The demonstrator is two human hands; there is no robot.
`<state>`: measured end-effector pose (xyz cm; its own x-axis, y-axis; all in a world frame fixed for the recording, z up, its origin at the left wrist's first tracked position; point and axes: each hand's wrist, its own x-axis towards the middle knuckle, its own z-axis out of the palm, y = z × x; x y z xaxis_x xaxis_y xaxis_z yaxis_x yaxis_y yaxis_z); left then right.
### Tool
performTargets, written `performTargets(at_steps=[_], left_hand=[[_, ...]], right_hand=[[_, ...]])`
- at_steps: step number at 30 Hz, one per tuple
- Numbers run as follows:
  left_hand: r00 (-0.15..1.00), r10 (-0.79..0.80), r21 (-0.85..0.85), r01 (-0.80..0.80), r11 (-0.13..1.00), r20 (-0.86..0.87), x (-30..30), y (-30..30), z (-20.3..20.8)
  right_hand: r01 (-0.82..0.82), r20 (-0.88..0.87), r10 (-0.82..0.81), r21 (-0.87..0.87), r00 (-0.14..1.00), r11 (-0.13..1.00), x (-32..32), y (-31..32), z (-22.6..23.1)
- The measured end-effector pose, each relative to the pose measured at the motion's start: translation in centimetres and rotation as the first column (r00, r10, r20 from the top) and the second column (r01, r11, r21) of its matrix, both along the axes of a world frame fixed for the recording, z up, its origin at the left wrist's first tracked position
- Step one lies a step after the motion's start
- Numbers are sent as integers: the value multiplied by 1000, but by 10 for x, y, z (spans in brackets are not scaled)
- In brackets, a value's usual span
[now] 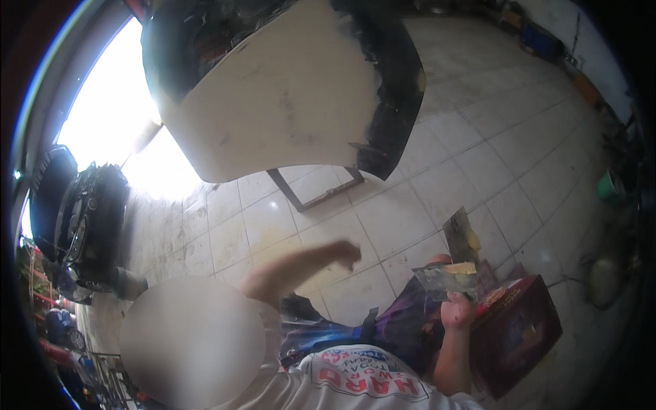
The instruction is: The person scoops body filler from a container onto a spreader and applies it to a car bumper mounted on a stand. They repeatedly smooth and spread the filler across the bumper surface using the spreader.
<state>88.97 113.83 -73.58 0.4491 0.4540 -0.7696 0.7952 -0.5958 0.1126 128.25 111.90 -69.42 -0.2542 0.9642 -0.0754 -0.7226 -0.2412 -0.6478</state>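
My left hand [347, 255] is stretched out over the tiled floor, its fingers curled in. Whatever it may hold is hidden. At the lower right my right hand [458, 311] grips a thin flat putty plate [437, 277] with a yellowish smear of putty along its edge. Just beyond it is a second flat sheet [459, 229] with yellow putty on it; what supports that one cannot be made out. Ahead of me stands a dark car hood [403, 89], its middle covered with a broad pale, sanded-looking area [294, 102].
The hood rests on a metal stand [318, 198]. By my right forearm sits a dark red box [519, 335]. A dark car part [96, 219] stands at the left, near a bright doorway. A green bucket [610, 184] is at the far right. A blurred disc covers the lower left.
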Motion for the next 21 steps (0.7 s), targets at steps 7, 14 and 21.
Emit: performTargets(at_steps=[7, 14, 21], left_hand=[[924, -246, 643, 2, 766, 291, 6, -63, 69], [978, 199, 998, 56, -6, -54, -90, -6, 393], [935, 339, 993, 78, 91, -105, -83, -14, 367]], right_hand=[[-41, -36, 38, -104, 999, 994, -1, 6, 30], [-84, 17, 84, 15, 996, 996, -40, 16, 41], [-85, 70, 90, -81, 993, 993, -42, 7, 20]])
